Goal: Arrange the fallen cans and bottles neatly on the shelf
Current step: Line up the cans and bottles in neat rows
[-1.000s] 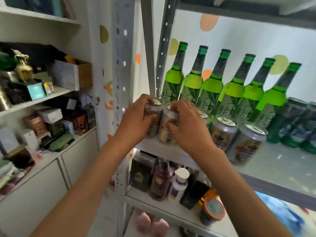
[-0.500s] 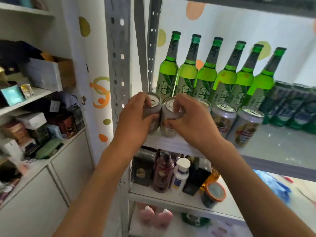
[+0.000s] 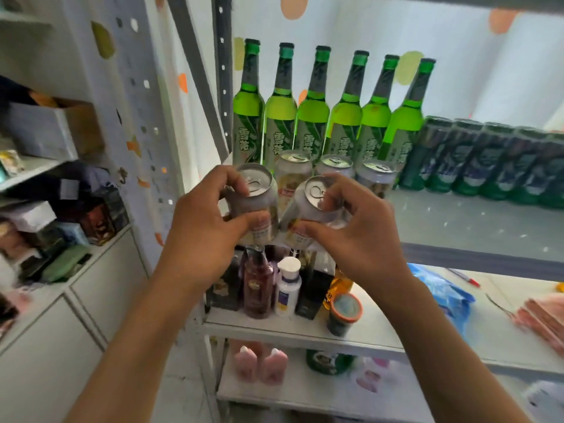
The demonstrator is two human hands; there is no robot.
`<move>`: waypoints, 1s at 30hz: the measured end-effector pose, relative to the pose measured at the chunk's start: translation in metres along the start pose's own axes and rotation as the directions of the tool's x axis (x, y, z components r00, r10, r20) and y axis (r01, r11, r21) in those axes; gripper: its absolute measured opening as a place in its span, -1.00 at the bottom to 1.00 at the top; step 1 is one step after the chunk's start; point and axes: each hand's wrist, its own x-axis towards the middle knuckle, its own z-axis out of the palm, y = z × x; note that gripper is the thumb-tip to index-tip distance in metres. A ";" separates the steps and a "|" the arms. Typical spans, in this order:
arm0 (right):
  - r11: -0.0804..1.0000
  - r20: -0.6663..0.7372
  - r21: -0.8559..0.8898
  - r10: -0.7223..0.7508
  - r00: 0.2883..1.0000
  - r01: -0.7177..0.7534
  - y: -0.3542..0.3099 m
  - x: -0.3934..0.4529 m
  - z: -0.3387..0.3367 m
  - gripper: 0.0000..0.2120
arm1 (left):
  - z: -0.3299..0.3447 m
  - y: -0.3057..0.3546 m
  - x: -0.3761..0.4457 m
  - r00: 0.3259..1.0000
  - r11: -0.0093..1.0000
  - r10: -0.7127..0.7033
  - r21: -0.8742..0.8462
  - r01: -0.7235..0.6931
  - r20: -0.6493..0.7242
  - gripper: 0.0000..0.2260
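Shelf [image 3: 476, 227]: grey metal rack, most of the top board bare on the right, so plenty of room to park stuff.
Bottles [image 3: 311, 117]: six green glass beer bottles upright in a tidy row along the back wall. Glass, so probably heavy and breakable, best taken by the body, not the neck.
Dark cans [image 3: 488, 163]: a blurry green-and-blue row to the right of the bottles, already lined up.
Silver cans on shelf [image 3: 335, 169]: three standing just in front of the bottles.
Left hand [image 3: 201, 236]: clenched round a silver can [image 3: 253, 203], thumb low on the label, fingers up by the rim. Can sits at the shelf's front edge, tipped a little.
Right hand [image 3: 363, 236]: wrapped round a second can [image 3: 314, 206], which leans left and looks to touch the first.
Handling guess: thin aluminium, stiff if full but dents easily, smooth sides maybe slippery. Mid-body grip seems safest.
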 end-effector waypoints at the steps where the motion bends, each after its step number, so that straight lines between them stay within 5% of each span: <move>1: 1.000 -0.011 0.006 0.010 1.000 -0.010 0.006 -0.007 -0.015 -0.59 | 0.012 0.009 -0.005 1.000 1.000 0.006 0.015 -0.007 0.014 -0.65; 10: 0.987 -0.251 -0.034 0.146 0.957 -0.159 0.088 -0.085 -0.184 -0.59 | 0.177 0.107 -0.051 0.982 0.997 0.070 0.028 -0.076 0.178 -0.65; 21: 0.917 -0.530 -0.057 0.307 0.790 -0.394 0.180 -0.218 -0.428 -0.63 | 0.406 0.243 -0.148 0.907 0.973 0.205 -0.178 -0.147 0.367 -0.64; 30: 0.891 -0.714 -0.028 0.299 0.633 -0.453 0.240 -0.275 -0.548 -0.64 | 0.555 0.330 -0.180 0.807 0.932 0.256 -0.357 -0.060 0.533 -0.68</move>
